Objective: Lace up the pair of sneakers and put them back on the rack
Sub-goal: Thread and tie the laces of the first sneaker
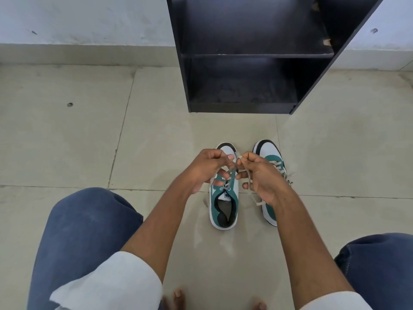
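Sneakers (224, 198) sit at frame centre on the floor (89, 142); we see left hand (207, 168) and right hand (259, 175) pinching the left shoe's laces (232, 173).

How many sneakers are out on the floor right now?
2. The left sneaker sits under both hands, its lace being tied; the right sneaker stands beside it, partly hidden by the right hand. Rack shelves look bare.

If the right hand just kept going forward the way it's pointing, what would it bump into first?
Probably nothing soon. The right hand, pinching a pale shoelace, points forward over the white-and-teal left sneaker. Beyond lies bare tiled floor, then the black wooden shoe rack, likely its lower shelf; depth is unclear.
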